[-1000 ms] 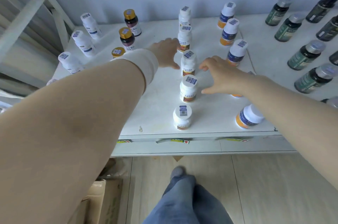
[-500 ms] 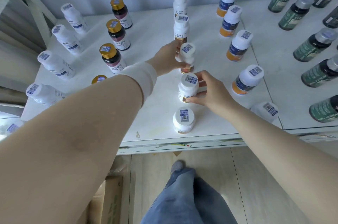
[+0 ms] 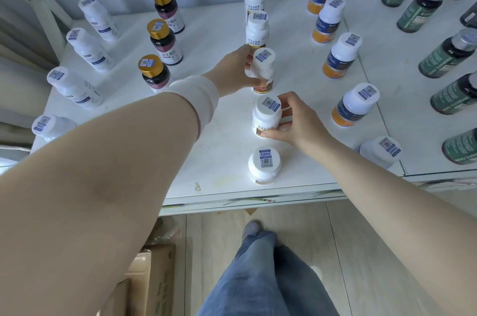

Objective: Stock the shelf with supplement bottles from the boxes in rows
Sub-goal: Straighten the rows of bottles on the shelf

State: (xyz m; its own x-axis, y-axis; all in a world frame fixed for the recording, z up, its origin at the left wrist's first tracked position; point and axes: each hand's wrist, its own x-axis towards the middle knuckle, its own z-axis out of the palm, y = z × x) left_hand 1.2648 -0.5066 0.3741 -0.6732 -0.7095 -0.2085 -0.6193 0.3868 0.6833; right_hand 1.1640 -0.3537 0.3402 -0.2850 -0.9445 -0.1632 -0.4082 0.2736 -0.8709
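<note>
Left hand point(image 3: 232, 70) grips one white supplement bottle point(image 3: 262, 67); right hand point(image 3: 296, 122) grips another point(image 3: 267, 116). Likely light, rigid, smooth plastic; hold around the body.

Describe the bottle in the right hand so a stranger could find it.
On the white shelf, take the middle row of white bottles, front to back. The bottle is second from the front edge. The right hand grips it; the left hand grips the bottle behind.

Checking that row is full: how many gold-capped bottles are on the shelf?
3, in one row on the shelf: the back bottle, the middle bottle, and the front bottle beside the left forearm, which may hide more.
</note>
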